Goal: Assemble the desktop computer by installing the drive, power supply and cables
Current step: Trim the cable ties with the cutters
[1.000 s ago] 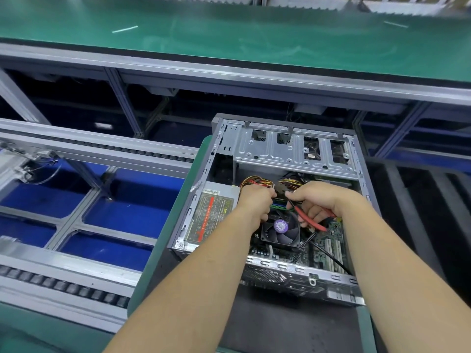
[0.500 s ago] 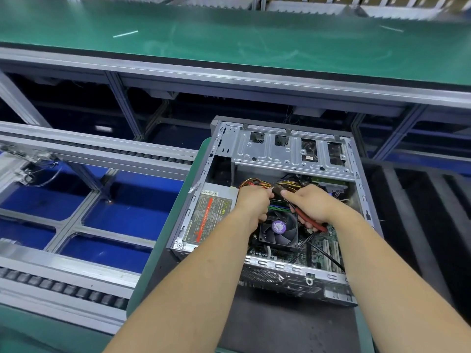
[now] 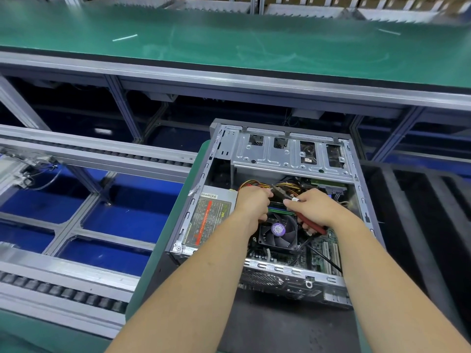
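Note:
An open grey computer case (image 3: pixel 356 179) lies on its side on a black mat, with the power supply (image 3: pixel 212 215) in its left corner and a black CPU fan (image 3: pixel 278 230) in the middle. My left hand (image 3: pixel 252 202) grips the yellow, red and black cable bundle (image 3: pixel 257 185) beside the supply. My right hand (image 3: pixel 316 208) holds red-handled cutters (image 3: pixel 309 224) whose dark jaws point left into the bundle. A silver drive cage (image 3: pixel 288 155) spans the far end. The motherboard (image 3: pixel 321 250) shows below my hands.
The case sits on a green-edged pallet (image 3: pixel 163 261) over the black mat (image 3: pixel 280 324). Roller conveyor rails (image 3: pixel 76 154) run to the left over blue flooring. A long green workbench (image 3: pixel 229 44) crosses the far side. Black foam ridges (image 3: pixel 420 200) lie to the right.
The cutter jaws have moved left, up into the cable bundle near my left hand. My left hand has stayed on the cables.

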`<state>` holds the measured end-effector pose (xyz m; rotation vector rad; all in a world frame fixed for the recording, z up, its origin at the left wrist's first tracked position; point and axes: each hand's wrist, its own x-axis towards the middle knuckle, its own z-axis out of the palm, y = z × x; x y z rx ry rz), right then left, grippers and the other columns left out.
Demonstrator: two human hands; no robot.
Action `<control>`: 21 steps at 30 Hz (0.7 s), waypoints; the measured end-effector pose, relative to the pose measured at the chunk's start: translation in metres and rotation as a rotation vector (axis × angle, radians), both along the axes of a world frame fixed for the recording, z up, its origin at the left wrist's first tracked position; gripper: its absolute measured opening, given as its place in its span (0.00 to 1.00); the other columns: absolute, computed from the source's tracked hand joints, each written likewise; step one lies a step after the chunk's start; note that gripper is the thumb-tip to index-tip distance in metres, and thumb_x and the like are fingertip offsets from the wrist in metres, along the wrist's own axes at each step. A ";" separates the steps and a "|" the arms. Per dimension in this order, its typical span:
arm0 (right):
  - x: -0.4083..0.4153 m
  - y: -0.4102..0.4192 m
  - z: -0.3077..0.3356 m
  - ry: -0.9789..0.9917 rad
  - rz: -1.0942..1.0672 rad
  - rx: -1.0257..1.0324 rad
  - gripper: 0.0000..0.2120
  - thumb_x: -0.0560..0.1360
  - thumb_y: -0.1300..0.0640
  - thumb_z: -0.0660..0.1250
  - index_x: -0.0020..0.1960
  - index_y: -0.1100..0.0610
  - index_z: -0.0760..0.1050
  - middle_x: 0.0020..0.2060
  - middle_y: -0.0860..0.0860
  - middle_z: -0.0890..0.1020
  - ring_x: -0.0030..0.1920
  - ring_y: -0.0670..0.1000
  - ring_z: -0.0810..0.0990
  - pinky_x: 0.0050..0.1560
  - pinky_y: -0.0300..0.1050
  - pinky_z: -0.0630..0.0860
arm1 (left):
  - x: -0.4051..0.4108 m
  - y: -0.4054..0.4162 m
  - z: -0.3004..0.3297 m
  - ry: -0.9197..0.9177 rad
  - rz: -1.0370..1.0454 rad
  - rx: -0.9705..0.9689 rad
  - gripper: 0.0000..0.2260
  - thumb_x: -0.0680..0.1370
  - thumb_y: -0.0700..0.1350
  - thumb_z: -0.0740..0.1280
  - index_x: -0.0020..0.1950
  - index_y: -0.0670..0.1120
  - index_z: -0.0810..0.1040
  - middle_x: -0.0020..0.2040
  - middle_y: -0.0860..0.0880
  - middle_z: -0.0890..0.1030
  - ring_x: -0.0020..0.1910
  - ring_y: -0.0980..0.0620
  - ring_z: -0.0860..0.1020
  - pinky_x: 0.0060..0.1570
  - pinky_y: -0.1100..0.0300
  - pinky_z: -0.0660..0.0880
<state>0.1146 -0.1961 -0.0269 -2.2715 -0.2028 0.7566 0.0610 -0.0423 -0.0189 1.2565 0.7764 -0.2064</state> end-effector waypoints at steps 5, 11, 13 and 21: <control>0.000 -0.001 0.002 0.042 0.010 -0.004 0.21 0.79 0.43 0.65 0.48 0.63 0.78 0.30 0.57 0.78 0.27 0.53 0.75 0.29 0.46 0.76 | 0.004 0.001 -0.001 0.005 0.009 -0.037 0.16 0.85 0.40 0.54 0.67 0.35 0.73 0.42 0.44 0.79 0.35 0.52 0.76 0.22 0.65 0.58; -0.004 -0.009 0.003 -0.086 0.059 -0.055 0.20 0.76 0.46 0.63 0.45 0.65 0.72 0.35 0.54 0.67 0.33 0.51 0.63 0.34 0.45 0.59 | 0.005 0.001 -0.018 -0.054 0.039 0.109 0.11 0.80 0.36 0.57 0.43 0.44 0.77 0.33 0.47 0.70 0.26 0.52 0.62 0.20 0.65 0.60; -0.007 -0.012 0.002 -0.126 0.072 -0.063 0.22 0.74 0.44 0.64 0.48 0.65 0.73 0.33 0.52 0.67 0.28 0.48 0.62 0.31 0.42 0.59 | 0.006 0.001 -0.020 -0.059 0.044 0.110 0.11 0.79 0.36 0.58 0.43 0.44 0.78 0.34 0.47 0.70 0.27 0.51 0.63 0.21 0.65 0.60; -0.012 -0.022 0.007 0.184 -0.116 0.151 0.16 0.75 0.44 0.67 0.49 0.58 0.81 0.33 0.54 0.74 0.23 0.49 0.68 0.24 0.36 0.59 | 0.003 0.002 -0.017 -0.119 0.014 0.071 0.09 0.81 0.37 0.60 0.43 0.43 0.77 0.30 0.49 0.68 0.26 0.53 0.62 0.22 0.64 0.59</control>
